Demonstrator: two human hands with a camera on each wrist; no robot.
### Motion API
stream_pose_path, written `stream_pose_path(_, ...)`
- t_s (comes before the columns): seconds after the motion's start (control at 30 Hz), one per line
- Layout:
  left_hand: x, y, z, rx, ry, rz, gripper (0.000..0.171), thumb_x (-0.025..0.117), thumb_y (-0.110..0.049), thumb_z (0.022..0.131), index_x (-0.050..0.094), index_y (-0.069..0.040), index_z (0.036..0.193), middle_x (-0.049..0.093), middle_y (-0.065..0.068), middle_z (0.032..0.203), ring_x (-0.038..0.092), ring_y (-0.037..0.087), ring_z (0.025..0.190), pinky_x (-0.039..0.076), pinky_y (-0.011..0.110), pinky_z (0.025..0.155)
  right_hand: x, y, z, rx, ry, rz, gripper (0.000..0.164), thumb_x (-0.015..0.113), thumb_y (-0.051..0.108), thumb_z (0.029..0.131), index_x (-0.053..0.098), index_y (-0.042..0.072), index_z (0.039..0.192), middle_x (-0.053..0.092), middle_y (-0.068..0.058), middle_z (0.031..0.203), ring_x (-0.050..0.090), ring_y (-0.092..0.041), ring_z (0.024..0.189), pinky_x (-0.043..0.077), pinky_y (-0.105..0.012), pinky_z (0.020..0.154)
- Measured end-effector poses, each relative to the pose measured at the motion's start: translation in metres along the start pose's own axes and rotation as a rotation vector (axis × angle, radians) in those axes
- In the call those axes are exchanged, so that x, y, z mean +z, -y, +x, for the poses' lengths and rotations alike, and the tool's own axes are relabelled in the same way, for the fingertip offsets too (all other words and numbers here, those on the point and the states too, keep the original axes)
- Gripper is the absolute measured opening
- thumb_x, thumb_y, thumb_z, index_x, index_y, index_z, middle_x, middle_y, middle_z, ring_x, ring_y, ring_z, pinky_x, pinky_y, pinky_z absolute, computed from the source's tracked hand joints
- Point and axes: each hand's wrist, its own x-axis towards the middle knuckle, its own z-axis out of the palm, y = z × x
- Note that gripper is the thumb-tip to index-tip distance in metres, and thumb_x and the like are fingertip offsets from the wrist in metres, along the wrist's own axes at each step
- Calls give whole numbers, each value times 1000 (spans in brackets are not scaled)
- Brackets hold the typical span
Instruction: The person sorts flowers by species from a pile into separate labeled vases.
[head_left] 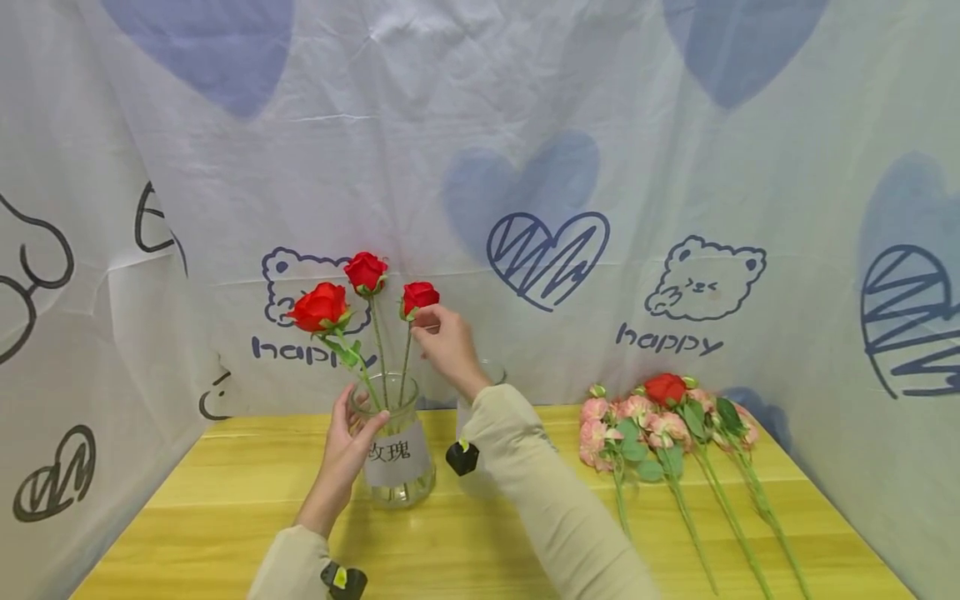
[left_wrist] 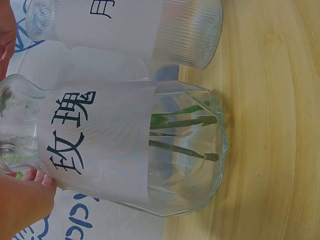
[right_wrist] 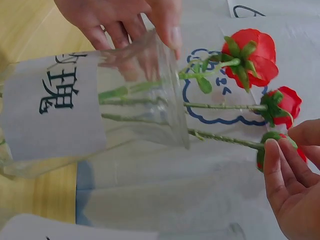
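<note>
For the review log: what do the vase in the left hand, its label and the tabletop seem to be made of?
Vase: probably clear, glossy glass, since the stems show through and its edges catch light; hard plastic can't be excluded.
Label: likely matte white paper, opaque with dark print.
Tabletop: wood or wood-look laminate, judging by its grain lines.

on the table (head_left: 225,492), three roses (head_left: 366,273) stood in a vase (head_left: 397,458); a second jar (left_wrist: 187,30) stood to its right, more flowers (head_left: 637,412) lay farther right, and a cloth (head_left: 420,167) hung behind.
</note>
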Motion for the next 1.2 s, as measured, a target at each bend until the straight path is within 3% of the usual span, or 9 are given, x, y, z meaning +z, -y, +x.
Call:
stream_pose_path(0.13, 1, 0, -1, -7, -3, -8, 81, 59, -17, 96, 4, -5, 154, 20, 22, 154, 16, 39, 142, 16, 49, 116, -14, 1, 2, 22, 27, -13, 20, 60, -5, 89, 65, -7, 109, 68, -19, 102, 65, -26, 87, 56, -23, 58)
stream_pose_path(0.3, -2, -2, -1, -16, 2, -12, 82, 58, -16, 96, 2, -5, 154, 18, 23, 155, 14, 40, 142, 17, 50, 116, -38, 1, 1, 28, 2, -34, 20, 61, -3, 89, 65, -5, 109, 69, -17, 103, 66, -25, 88, 57, -25, 60)
stream_pose_path(0.63, -7, -3, -1, -16, -5, 9, 81, 58, -18, 96, 4, -6, 155, 20, 21, 155, 13, 38, 143, 14, 50, 117, -78, -19, -4, 25, -35, -99, 27, 61, -2, 89, 62, -5, 116, 69, -17, 102, 66, -27, 86, 57, -27, 60)
stream_pose_path(1.0, -3, -4, 0, -10, -2, -8, 80, 58, -17, 97, 4, -7, 155, 20, 21, 156, 14, 38, 143, 14, 51, 116, -146, -38, -10, 64, -66, -207, 33, 59, -1, 90, 58, -7, 123, 66, -22, 106, 65, -31, 90, 56, -24, 60)
stream_pose_path(1.2, -1, -2, 0, -32, 4, -13, 81, 58, -18, 97, 3, -7, 155, 19, 20, 156, 12, 37, 143, 13, 49, 117, -179, -53, -25, 109, 4, -248, 31, 58, 2, 93, 57, -7, 122, 64, -23, 110, 64, -34, 95, 58, -33, 71)
